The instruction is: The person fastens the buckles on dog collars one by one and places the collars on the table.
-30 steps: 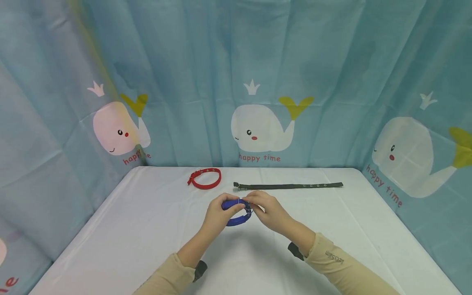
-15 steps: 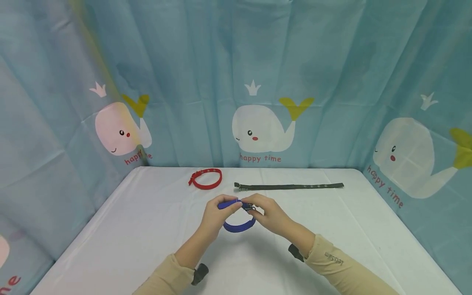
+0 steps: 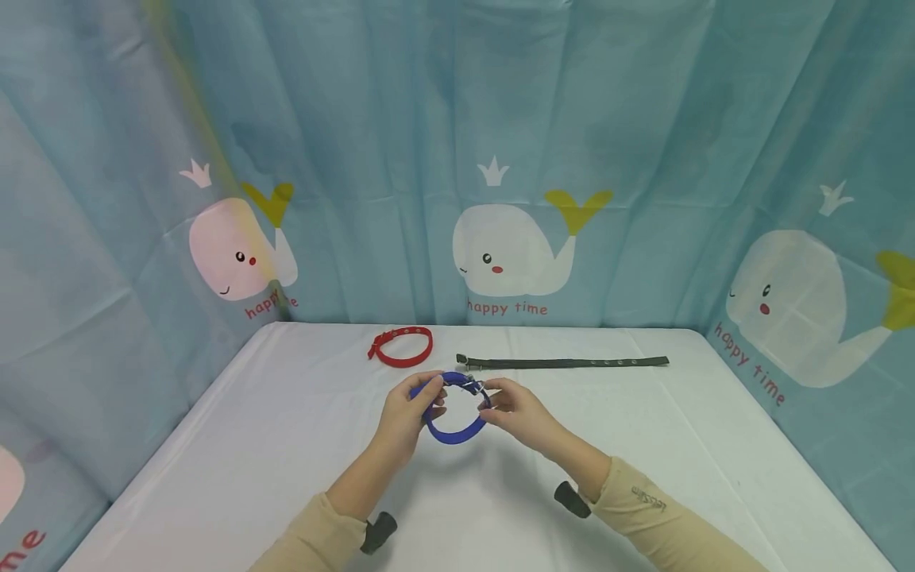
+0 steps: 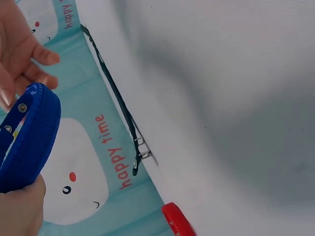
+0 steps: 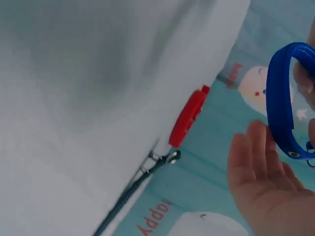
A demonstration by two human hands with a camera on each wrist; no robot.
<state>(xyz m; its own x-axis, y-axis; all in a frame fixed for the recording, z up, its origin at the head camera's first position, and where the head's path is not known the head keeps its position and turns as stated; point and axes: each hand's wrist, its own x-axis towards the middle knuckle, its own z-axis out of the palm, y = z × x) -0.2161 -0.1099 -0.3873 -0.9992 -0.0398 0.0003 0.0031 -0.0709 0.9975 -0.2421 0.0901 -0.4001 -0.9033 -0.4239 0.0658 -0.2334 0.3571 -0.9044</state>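
A: Change noted against the frame a second back: the blue woven collar strap with metal eyelets (image 3: 453, 409) is now a full open ring held up between both hands, where earlier it sat squashed low under the knuckles.

B: Grip status?

A: Left hand (image 3: 411, 410) has its fingers curled round the ring's left side. Right hand (image 3: 516, 409) pinches the right side at the small metal buckle (image 3: 473, 385); its other fingers spread loosely. In the right wrist view the strap end with an eyelet (image 5: 294, 154) lies against the fingers.

B: Position of the collar?

A: Above the white-clothed table (image 3: 236, 445), near its middle, not touching it.

B: Meaning?

A: My reading: the strap end is through the buckle and the loop is closed, or nearly so; the pin itself is too small to confirm.

B: Others?

A: The red looped collar (image 3: 400, 346) and the straight dark strap with a metal buckle (image 3: 565, 362) are unmoved at the back.
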